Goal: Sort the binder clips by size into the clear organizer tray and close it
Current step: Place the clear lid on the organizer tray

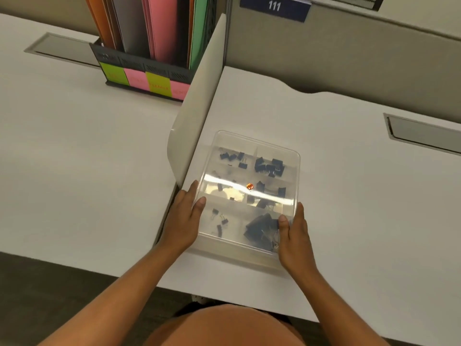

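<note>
The left thumb [200, 204] lay on top of the clear lid [252, 193], and the other left fingers [193, 189] ran along the tray's left edge, so the left hand [185, 216] gripped that side. The right thumb [284, 222] also pressed on the lid near its right front corner, while the right fingers [300, 212] wrapped the right edge; the right hand [294, 236] held it the same way. The tray [287, 156] sat between the two hands on the white desk [349, 196], just beside a grey divider [197, 116].

Under the lid I could count six compartments, in two columns and three rows. Every one held dark blue clips [270, 166]: small ones in the left column, bigger ones in the right, and the biggest pile [262, 227] near the right thumb. Their exact number I cannot tell, because the lid shone. One small orange dot [249, 186] showed at the middle of the lid.

Behind the divider stood one black file holder [139, 68] with coloured folders [162, 28].
</note>
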